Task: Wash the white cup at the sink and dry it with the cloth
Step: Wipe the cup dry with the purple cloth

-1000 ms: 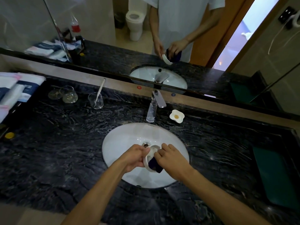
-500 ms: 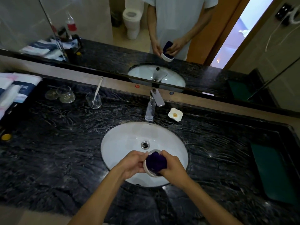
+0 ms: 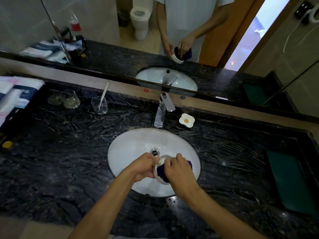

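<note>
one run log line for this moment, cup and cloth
phase: drying | left hand: holds white cup over sink | right hand: presses purple cloth into cup | tap: no water visible

Glossy marble counter [image 3: 69, 161], chrome faucet [image 3: 164, 107]

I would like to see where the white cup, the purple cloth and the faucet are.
white cup [image 3: 156, 171]: head view, on its near rim.
purple cloth [image 3: 162, 170]: head view, on the part inside the cup.
faucet [image 3: 167, 102]: head view, on its flat handle.
</note>
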`<state>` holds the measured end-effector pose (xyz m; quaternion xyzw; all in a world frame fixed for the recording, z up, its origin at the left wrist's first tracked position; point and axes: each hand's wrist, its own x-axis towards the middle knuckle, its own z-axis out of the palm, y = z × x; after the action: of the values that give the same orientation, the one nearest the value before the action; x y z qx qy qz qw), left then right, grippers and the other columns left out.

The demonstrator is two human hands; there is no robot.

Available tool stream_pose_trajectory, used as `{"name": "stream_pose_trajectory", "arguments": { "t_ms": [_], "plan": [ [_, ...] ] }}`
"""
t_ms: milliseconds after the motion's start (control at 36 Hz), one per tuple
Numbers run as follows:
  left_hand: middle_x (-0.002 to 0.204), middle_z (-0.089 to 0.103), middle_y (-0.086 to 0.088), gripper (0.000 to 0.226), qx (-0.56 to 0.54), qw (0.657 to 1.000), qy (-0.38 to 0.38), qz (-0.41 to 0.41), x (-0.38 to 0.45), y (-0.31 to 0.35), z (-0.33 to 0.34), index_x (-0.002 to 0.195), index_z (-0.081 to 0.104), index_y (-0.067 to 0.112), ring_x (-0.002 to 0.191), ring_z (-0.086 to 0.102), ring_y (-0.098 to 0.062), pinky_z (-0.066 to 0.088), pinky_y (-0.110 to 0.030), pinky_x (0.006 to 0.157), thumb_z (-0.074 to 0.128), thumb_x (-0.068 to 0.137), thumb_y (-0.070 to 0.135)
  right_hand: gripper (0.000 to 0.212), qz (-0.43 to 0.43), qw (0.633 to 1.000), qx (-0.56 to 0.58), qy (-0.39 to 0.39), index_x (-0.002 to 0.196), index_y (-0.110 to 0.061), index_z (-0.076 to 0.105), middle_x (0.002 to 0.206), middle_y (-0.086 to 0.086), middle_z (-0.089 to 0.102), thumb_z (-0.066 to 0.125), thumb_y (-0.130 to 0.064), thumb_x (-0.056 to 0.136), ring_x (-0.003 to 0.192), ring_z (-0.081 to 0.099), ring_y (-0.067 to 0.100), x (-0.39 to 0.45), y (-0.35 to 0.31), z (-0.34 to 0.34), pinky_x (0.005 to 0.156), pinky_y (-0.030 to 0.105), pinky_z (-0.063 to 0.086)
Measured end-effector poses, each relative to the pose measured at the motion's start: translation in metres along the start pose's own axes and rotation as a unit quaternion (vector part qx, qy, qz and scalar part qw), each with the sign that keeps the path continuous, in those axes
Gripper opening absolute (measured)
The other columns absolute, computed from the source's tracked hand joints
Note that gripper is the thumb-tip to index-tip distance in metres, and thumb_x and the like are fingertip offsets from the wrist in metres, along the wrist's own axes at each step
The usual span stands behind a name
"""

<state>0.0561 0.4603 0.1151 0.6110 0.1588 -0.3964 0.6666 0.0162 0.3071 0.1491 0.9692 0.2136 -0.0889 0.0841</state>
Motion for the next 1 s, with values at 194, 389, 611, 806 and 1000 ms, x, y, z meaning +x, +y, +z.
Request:
{"name": "stream_pose_trajectory", "arguments": {
  "t_ms": [194, 389, 611, 806, 1000],
  "plan": [
    [0.090, 0.075, -0.019, 0.030, -0.044, 0.999, -0.008, -0.008, 0.000, -0.010, 0.007, 0.103, 0.068, -0.009, 0.081, 0.073, -0.028, 0.061, -0.044, 0.073, 0.042, 0.102, 0.007, 0.049, 0.084, 0.962, 0.253, 0.062, 0.111, -0.010, 0.057, 0.109, 0.005, 0.060, 0.069, -0.002, 0.064, 0.099, 0.052, 0.025, -0.005, -0.001, 0.024, 0.071, 0.028, 0.046],
    [0.096, 0.075, -0.021, 0.029, -0.058, 0.998, -0.014, -0.019, 0.000, -0.014, 0.005, 0.105, 0.068, -0.010, 0.088, 0.073, -0.031, 0.060, -0.045, 0.077, 0.044, 0.104, 0.007, 0.045, 0.106, 0.862, 0.496, 0.014, 0.108, -0.033, 0.050, 0.103, -0.005, 0.065, 0.065, -0.008, 0.074, 0.092, 0.062, 0.013, -0.013, 0.004, 0.023, 0.075, 0.029, 0.055],
    [0.093, 0.071, -0.019, 0.033, 0.009, 1.000, -0.002, 0.005, 0.002, -0.002, 0.006, 0.104, 0.066, -0.012, 0.084, 0.071, -0.026, 0.062, -0.039, 0.072, 0.047, 0.104, 0.015, 0.055, -0.019, 0.909, 0.385, -0.160, 0.124, -0.032, 0.049, 0.113, 0.001, 0.063, 0.073, -0.016, 0.077, 0.100, 0.061, 0.019, 0.008, 0.046, -0.012, 0.086, 0.032, 0.054],
    [0.087, 0.064, -0.015, 0.027, 0.063, 0.996, 0.005, 0.070, -0.001, 0.017, 0.004, 0.099, 0.064, -0.004, 0.080, 0.063, -0.022, 0.059, -0.038, 0.076, 0.044, 0.105, 0.013, 0.039, -0.174, 0.972, 0.059, -0.149, 0.115, -0.018, 0.048, 0.111, 0.008, 0.061, 0.064, -0.012, 0.081, 0.101, 0.054, 0.029, 0.019, 0.043, -0.032, 0.075, 0.037, 0.034],
    [0.074, 0.061, -0.007, 0.021, 0.064, 0.994, 0.067, 0.056, 0.002, 0.004, 0.013, 0.090, 0.062, 0.002, 0.064, 0.059, -0.014, 0.051, -0.026, 0.054, 0.049, 0.103, 0.013, 0.049, -0.026, 0.937, 0.290, -0.193, 0.125, -0.019, 0.043, 0.115, 0.008, 0.063, 0.069, -0.022, 0.083, 0.096, 0.061, 0.028, 0.021, 0.037, -0.006, 0.074, 0.032, 0.048]
  ]
}}
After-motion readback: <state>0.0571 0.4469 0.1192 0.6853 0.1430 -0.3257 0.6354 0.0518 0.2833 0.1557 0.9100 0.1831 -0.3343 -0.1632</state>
